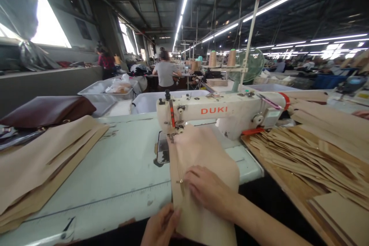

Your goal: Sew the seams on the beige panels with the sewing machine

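Note:
A beige fabric piece [201,161] lies on the sewing table [121,173], its far end under the needle of a white DUKI sewing machine [219,113]. A zipper [180,173] runs along its left edge. My right hand [209,190] rests flat on the fabric, fingertips by the zipper pull, fingers stretched out. My left hand [160,226] is at the table's near edge, fingers pinching the lower left edge of the fabric.
Stacked beige pieces [37,161] and a dark brown bag [49,109] lie on the left. Many cut beige strips [311,157] are piled on a board to the right. White bins [112,92] stand behind the table. Thread cones [221,58], a fan and other workers are farther back.

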A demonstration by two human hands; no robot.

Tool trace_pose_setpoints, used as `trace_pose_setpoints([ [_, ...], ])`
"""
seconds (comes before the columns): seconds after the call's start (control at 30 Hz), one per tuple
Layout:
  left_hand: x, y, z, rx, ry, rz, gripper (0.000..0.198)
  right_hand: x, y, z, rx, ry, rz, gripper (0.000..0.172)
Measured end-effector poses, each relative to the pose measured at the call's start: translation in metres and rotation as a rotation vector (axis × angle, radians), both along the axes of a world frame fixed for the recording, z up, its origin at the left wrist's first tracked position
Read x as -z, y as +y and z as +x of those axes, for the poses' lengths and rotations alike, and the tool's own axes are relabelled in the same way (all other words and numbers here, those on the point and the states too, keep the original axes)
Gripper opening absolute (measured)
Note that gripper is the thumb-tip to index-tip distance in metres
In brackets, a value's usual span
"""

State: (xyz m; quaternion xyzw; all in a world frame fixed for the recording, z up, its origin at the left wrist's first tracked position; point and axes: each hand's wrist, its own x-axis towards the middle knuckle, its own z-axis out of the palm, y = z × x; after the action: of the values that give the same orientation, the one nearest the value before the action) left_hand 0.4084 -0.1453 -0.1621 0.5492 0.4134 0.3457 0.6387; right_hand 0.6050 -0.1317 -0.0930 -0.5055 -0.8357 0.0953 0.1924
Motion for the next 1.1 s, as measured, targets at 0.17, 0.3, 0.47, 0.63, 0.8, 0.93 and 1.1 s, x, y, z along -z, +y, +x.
trace_pose_setpoints([
  [0.17,-0.003,-0.006,0.002,-0.061,-0.062,0.005,0.042,0.001,0.016,-0.012,-0.002,0.074,-0.057,0.017],
  [0.3,-0.009,-0.009,0.003,-0.057,-0.100,-0.057,0.042,-0.004,0.022,-0.006,-0.017,0.248,-0.160,0.017],
  [0.47,-0.022,-0.009,0.006,-0.066,-0.040,0.075,0.040,0.008,-0.019,0.004,-0.172,0.184,-0.078,0.071],
  [0.63,-0.016,-0.009,-0.004,-0.037,0.124,0.248,0.049,0.023,-0.038,0.002,-0.128,0.107,-0.033,0.059],
  [0.8,-0.002,-0.006,-0.014,-0.101,0.110,-0.037,0.056,0.002,-0.020,0.007,0.052,0.344,-0.183,0.031],
  [0.93,-0.011,-0.002,-0.004,-0.158,-0.120,-0.255,0.064,-0.005,-0.018,0.002,0.020,0.369,-0.187,0.031],
  [1.1,-0.026,-0.002,0.005,-0.103,-0.258,-0.312,0.052,0.005,-0.025,-0.011,-0.016,0.435,-0.156,0.026],
])
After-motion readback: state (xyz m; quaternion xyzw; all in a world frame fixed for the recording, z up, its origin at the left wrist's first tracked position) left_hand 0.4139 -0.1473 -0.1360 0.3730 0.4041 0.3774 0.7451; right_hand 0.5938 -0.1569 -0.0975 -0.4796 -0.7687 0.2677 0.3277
